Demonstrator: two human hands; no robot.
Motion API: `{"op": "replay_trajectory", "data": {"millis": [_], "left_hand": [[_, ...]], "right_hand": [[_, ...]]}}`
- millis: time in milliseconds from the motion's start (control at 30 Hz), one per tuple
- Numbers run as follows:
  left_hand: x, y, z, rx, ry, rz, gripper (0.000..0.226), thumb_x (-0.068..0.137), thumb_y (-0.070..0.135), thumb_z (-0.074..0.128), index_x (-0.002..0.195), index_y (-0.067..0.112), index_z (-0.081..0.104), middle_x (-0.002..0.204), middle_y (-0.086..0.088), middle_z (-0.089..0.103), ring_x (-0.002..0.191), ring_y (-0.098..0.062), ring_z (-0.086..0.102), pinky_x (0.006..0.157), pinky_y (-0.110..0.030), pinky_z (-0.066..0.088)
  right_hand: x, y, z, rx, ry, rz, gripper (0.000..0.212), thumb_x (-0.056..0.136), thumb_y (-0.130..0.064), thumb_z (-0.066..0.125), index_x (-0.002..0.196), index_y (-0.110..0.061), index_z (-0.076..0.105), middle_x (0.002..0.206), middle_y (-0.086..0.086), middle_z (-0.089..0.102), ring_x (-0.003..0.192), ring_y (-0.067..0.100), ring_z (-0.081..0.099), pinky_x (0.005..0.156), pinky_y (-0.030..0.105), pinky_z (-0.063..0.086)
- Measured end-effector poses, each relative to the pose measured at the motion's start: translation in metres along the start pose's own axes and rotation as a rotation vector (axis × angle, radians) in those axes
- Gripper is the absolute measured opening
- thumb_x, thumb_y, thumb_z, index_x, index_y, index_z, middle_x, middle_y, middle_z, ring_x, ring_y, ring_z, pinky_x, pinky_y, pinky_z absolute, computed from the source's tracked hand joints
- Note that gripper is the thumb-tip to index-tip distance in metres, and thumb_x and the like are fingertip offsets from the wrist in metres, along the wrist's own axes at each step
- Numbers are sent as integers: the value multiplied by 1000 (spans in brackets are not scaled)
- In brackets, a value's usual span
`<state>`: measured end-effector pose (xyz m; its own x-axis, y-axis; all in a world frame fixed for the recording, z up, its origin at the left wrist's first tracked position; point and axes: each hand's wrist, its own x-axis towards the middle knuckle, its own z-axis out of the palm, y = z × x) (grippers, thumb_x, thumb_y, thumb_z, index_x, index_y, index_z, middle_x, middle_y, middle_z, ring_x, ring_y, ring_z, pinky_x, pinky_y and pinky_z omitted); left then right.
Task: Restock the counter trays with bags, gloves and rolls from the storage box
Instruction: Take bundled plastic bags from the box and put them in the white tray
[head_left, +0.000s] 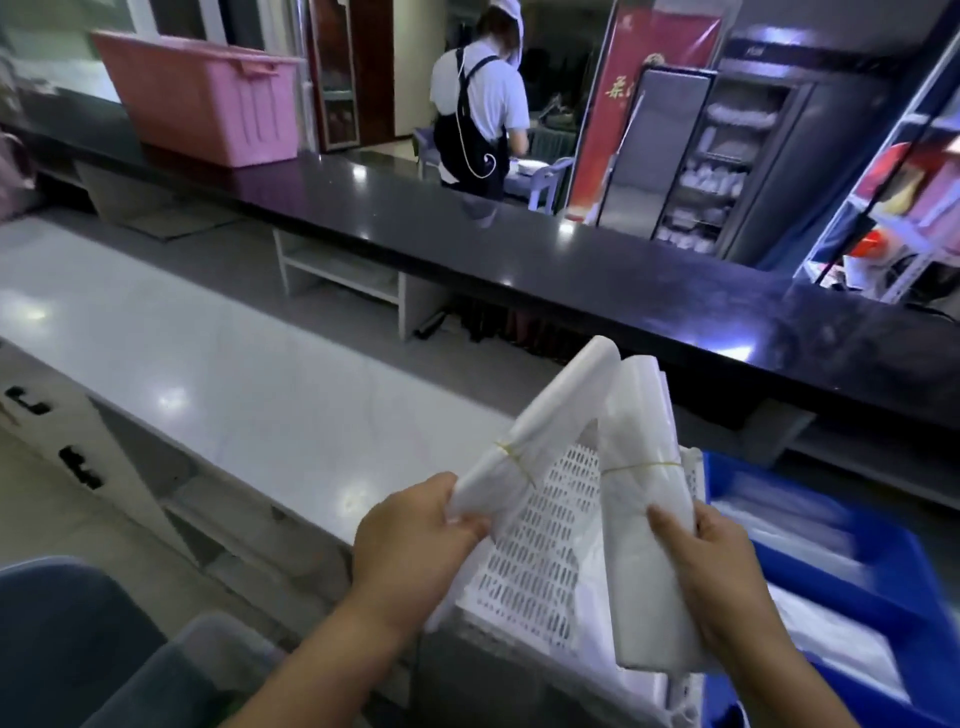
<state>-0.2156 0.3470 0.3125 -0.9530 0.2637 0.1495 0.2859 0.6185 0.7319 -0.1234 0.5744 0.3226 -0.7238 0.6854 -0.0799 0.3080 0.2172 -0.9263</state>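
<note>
My left hand (415, 540) grips the lower end of a rolled bundle of white plastic bags (550, 410), tied with a yellow rubber band and leaning up to the right. My right hand (722, 571) holds a second, flatter bundle of white bags (641, 499), also banded in yellow, standing upright. Both bundles hang over a white perforated tray (535, 551) on the counter. To its right sits a blue tray (904, 551) with clear bags inside.
A white counter (208, 374) stretches to the left, with a black raised ledge (571, 260) behind it. A pink storage box (208, 98) stands on the ledge at the far left. A person in an apron (478, 104) works beyond. Shelves fill the right background.
</note>
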Motion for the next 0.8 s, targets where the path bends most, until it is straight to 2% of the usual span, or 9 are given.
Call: {"op": "replay_trajectory", "data": {"millis": [33,100,167,333,400,500,567,667,800], "left_hand": [[7,13,14,-5,-18,0,20,72,41,61,64,26,51,56,4,58,47,-4,52,37,-16,31],[20,33,42,5,-49,-14,21,74,38,59,60,27,49,54,5,57,44,-4,49,36,-15,34],[29,44,68,26,-68,-54,19,72,37,56,59,27,48,54,3,56,43,-4,49,34,-16,30],[44,49,124,117,-78,-152,17,70,32,55,58,27,45,53,4,53,49,-6,47,41,-23,25],[48,48,138,156,-93,-192,19,73,32,58,61,26,44,56,6,50,52,-13,47,44,-24,27],[50,43,150,199,-142,-242,16,77,35,59,89,26,52,70,6,55,64,-19,52,53,-26,35],[51,39,150,211,-179,-254,31,81,33,59,109,24,48,83,2,61,72,-22,57,58,-28,40],[52,34,146,314,-236,-211,55,85,31,59,133,26,32,110,-2,62,92,-25,63,68,-30,45],[52,37,140,659,-264,-93,58,93,31,51,140,18,19,121,-3,48,88,-20,63,55,-26,39]], "right_hand": [[10,3,-10,-3,6,-8,10,88,-17,62,80,-12,64,72,4,69,58,17,61,45,26,44],[31,11,-27,-29,1,-23,11,88,-17,61,79,-13,64,74,2,68,62,16,60,49,28,42],[50,20,-40,-58,-27,-18,12,89,-19,60,77,-17,63,78,2,68,68,18,62,53,29,42],[85,43,-65,-96,-93,28,14,89,-23,59,77,-19,63,76,1,69,70,21,64,58,33,48],[94,49,-71,-123,-125,33,12,89,-23,58,78,-21,62,78,-1,68,73,21,65,64,37,52],[105,53,-75,-128,-164,36,11,90,-24,58,80,-24,61,81,-3,68,74,19,65,66,37,54],[109,53,-73,-118,-181,41,10,90,-24,57,81,-24,62,83,-2,68,73,18,65,64,34,53],[112,51,-66,-98,-188,45,10,90,-23,57,81,-24,62,86,1,69,76,21,65,70,39,55],[107,45,-52,-67,-188,67,11,90,-25,57,79,-25,59,86,2,69,77,24,66,73,46,57]]}}
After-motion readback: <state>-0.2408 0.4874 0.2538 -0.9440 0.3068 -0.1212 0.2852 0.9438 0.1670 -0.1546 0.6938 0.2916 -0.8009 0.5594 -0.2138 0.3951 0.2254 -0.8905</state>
